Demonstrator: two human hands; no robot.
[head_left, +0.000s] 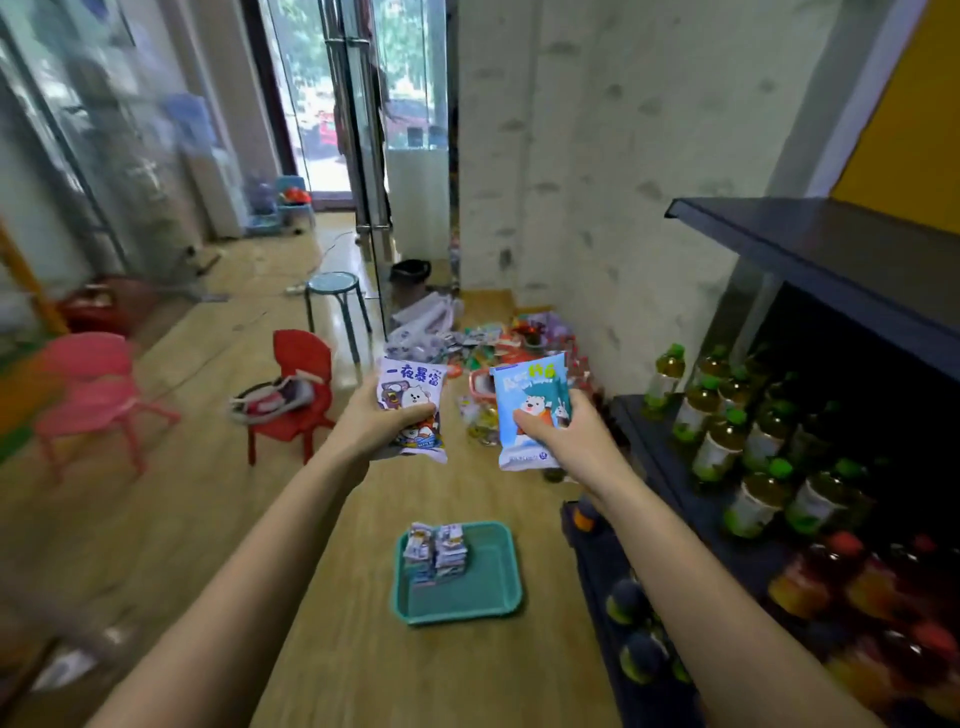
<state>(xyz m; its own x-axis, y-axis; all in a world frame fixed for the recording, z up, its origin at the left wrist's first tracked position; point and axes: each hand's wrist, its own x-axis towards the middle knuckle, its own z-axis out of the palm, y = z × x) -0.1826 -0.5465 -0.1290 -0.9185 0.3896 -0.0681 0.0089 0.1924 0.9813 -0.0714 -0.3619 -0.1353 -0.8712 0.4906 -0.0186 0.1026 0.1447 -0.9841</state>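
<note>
The left hand (371, 423) holds a purple snack bag (415, 400), fingers curled round its middle. The right hand (569, 439) holds a blue snack bag (530, 395), thumb pressed on its front. Both bags are up in the air, side by side and not touching, the blue one at 3 o'clock from the purple one. A green tray (478, 592) lies on the floor (353, 623) at 6 o'clock from the bags, with little packs (437, 553) stacked in its far left corner. A heap of snacks (493, 343) lies at 12 o'clock. Bottles (719, 447) stand at 3 o'clock.
</note>
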